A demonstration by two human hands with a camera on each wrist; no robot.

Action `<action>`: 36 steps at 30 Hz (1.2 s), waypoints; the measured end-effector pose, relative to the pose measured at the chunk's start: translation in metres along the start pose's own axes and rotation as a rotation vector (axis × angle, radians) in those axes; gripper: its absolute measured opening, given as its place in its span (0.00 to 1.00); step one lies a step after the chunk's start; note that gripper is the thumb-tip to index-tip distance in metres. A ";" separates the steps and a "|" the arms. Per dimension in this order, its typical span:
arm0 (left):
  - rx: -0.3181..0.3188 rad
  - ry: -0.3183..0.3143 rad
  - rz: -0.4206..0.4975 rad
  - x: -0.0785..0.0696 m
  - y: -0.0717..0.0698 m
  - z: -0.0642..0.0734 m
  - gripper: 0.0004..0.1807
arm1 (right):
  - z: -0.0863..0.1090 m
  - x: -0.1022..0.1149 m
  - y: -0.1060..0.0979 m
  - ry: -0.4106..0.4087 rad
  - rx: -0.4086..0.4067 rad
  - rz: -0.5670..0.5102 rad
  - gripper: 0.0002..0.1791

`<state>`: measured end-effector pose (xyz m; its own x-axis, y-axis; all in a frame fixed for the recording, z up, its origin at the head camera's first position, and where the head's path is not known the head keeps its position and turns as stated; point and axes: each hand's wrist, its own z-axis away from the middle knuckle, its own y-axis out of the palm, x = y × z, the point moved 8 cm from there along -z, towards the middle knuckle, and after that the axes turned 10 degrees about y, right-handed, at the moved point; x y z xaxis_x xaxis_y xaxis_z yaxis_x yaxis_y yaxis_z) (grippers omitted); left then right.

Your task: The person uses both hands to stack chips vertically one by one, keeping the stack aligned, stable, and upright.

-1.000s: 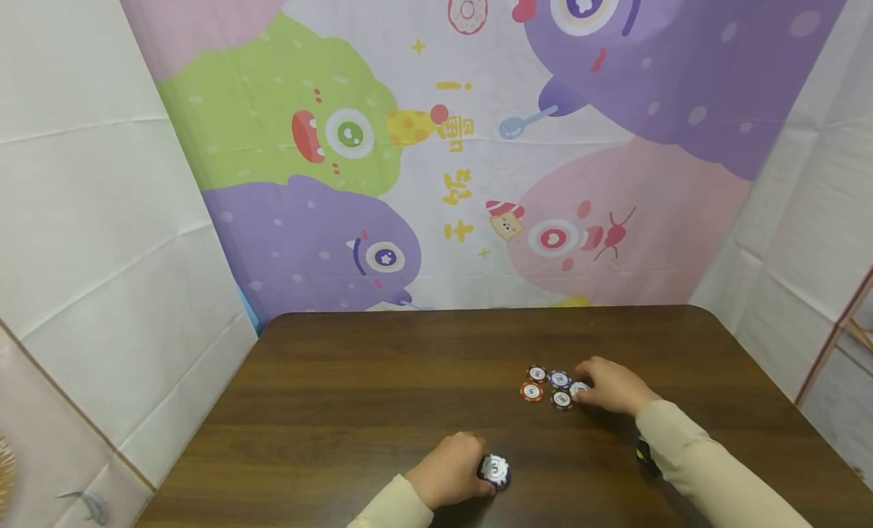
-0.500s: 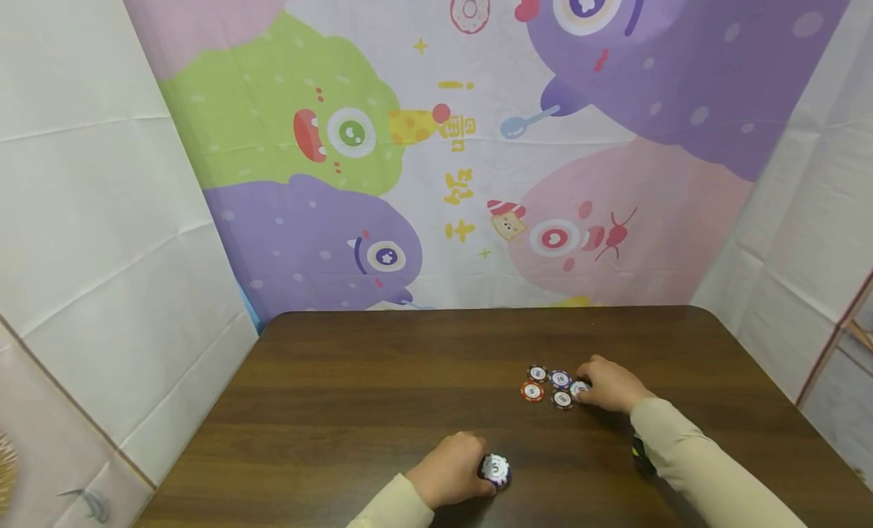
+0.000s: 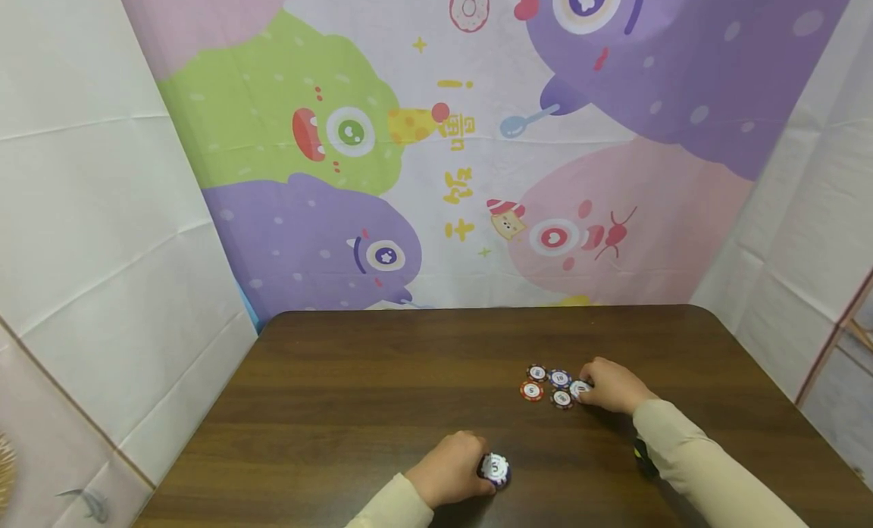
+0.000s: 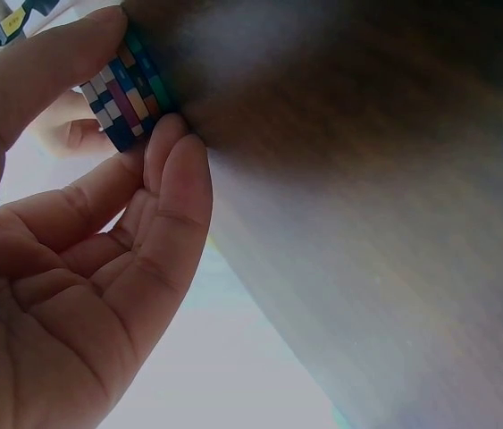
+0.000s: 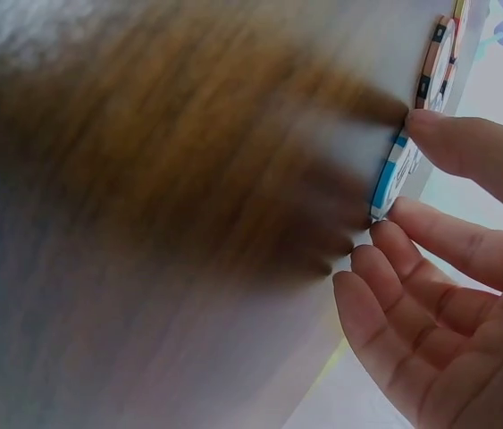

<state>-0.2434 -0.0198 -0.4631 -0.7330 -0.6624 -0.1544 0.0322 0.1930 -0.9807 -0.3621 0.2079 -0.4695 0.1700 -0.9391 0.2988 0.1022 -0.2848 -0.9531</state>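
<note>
My left hand (image 3: 450,470) grips a short stack of poker chips (image 3: 496,470), with a white chip face up on top. In the left wrist view the striped edges of the stack (image 4: 130,96) show between thumb and fingertips. Farther back, my right hand (image 3: 617,386) pinches a white poker chip with blue edge marks (image 5: 391,177) by its rim, close over the table. That chip lies at the right end of a group: a blue chip (image 3: 560,379), a red chip (image 3: 532,392), a black chip (image 3: 537,373) and a dark chip (image 3: 562,399).
The brown wooden table (image 3: 355,384) reaches back to a cartoon-printed cloth (image 3: 443,270). Pale cloth panels (image 3: 136,210) hang at both sides. A dark strap with a yellow-green mark (image 3: 643,458) shows under the right sleeve.
My right hand stays at the white chip; its fingertips and forearm have shifted only slightly. The left hand, its stack and the other chips keep their places.
</note>
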 end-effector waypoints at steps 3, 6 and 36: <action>0.002 0.001 0.002 0.000 0.000 0.000 0.16 | 0.000 0.000 0.000 -0.002 -0.006 -0.006 0.13; 0.002 0.002 0.000 -0.001 0.000 0.000 0.16 | 0.001 0.000 0.000 -0.002 -0.011 -0.011 0.12; -0.010 0.013 -0.016 -0.001 0.000 -0.001 0.16 | 0.033 0.070 -0.021 -0.167 -0.085 -0.067 0.10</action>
<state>-0.2427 -0.0185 -0.4625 -0.7424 -0.6558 -0.1365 0.0132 0.1894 -0.9818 -0.3196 0.1544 -0.4267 0.3265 -0.8747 0.3582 0.0367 -0.3670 -0.9295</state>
